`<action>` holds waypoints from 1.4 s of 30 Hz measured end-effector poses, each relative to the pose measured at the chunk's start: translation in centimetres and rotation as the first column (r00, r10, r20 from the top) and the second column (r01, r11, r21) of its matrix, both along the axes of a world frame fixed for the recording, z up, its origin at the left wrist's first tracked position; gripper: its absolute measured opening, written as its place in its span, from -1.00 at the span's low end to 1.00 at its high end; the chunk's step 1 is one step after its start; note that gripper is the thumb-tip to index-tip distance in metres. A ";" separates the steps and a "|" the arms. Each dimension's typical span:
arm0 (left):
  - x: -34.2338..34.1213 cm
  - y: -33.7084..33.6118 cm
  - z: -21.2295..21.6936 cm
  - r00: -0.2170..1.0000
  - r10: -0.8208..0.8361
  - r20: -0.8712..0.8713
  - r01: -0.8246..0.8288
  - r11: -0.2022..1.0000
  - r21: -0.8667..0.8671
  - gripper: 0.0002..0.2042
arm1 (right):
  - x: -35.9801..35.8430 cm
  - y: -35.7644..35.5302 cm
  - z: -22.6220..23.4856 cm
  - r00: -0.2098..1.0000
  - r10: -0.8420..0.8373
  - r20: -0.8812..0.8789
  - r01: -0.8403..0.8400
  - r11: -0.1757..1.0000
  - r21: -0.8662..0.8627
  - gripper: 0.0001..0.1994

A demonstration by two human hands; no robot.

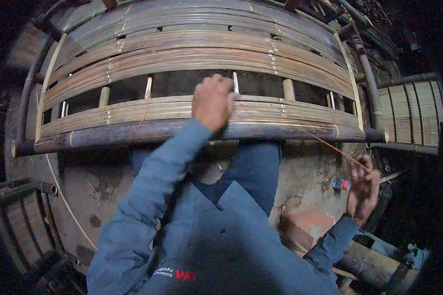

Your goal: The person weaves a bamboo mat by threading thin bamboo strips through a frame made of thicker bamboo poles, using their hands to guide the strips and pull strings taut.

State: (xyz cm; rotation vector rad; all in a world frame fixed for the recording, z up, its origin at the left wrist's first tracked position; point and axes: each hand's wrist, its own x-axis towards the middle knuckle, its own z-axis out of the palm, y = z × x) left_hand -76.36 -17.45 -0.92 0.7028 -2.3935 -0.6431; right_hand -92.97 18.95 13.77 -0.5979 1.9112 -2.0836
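Note:
Before me is a bamboo bench seat made of long split-bamboo slats (pixel 157 108), with a dark round pole (pixel 167 130) along its near edge. My left hand (pixel 212 103) lies over the front slats near the middle. Its fingers curl toward the open gap behind them, and whatever they grip is hidden. Off to the right, past the near edge, my right hand (pixel 364 189) is closed on a thin reddish-brown cord (pixel 333 148). This cord stretches taut from those fingers up to the front slats.
Pale crosspieces (pixel 287 90) show in the gap between slat bands. A smaller slatted bamboo piece (pixel 411 115) stands at the right, another slatted frame (pixel 27 223) at lower left. On the floor are a labelled plastic bottle (pixel 341 184) and a thin pale strip (pixel 69 204).

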 end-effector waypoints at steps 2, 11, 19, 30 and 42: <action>-1.6 -1.4 -1.5 0.989 0.006 0.151 -0.027 0.991 0.134 -0.79 | -1.7 -0.7 1.3 0.997 0.081 0.006 -0.076 0.957 -0.281 -0.81; -1.7 -4.8 -3.0 0.943 -0.266 0.202 0.173 0.907 0.385 -0.69 | -4.7 -16.1 -2.3 0.567 0.723 -0.396 -0.444 0.673 0.592 -0.57; -4.1 -6.9 -7.2 0.919 -0.152 0.363 -0.069 0.846 0.529 -0.70 | -5.1 -30.6 -14.4 0.320 0.908 -0.272 -0.005 0.289 0.957 -0.81; -4.5 -5.4 -4.2 0.888 -0.040 0.458 -0.248 0.797 0.550 -0.80 | -4.7 -31.6 -15.9 0.367 0.906 -0.213 -0.033 0.241 0.970 -0.80; -0.7 -5.1 -3.1 0.887 -0.190 -0.421 0.457 0.488 0.743 -0.83 | -5.9 -25.0 -10.5 0.611 0.792 -0.011 -0.605 0.475 0.639 -0.84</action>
